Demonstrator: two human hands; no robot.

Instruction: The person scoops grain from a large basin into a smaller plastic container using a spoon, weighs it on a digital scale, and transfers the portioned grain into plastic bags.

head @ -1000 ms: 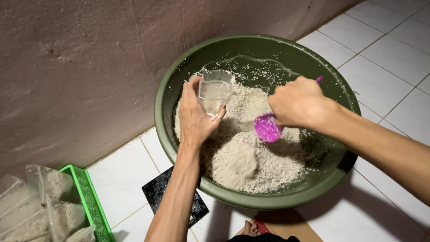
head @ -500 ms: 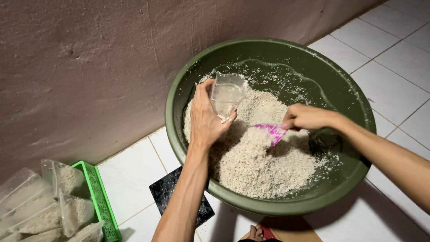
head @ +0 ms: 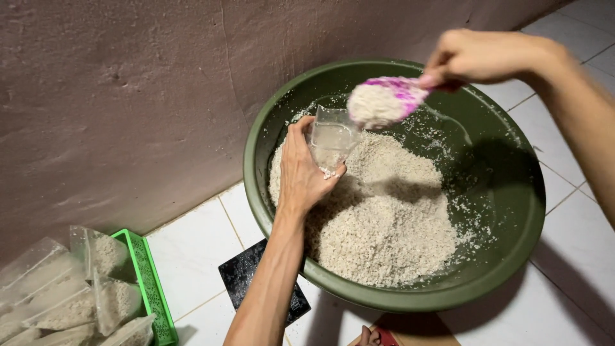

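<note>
Basin (head: 301,102), broad and green, sits on white floor tiles (head: 192,256) against the wall, heaped with pale grain (head: 384,218). A green basket (head: 150,282) of filled bags (head: 70,301) lies left, a black slab (head: 246,275) beside it. The left hand (head: 301,173) grips a clear bag (head: 330,138) over the grain. The right hand (head: 480,57) pinches a pink scoop (head: 384,99), loaded, now lifted from the heap to just above the bag's mouth.
</note>
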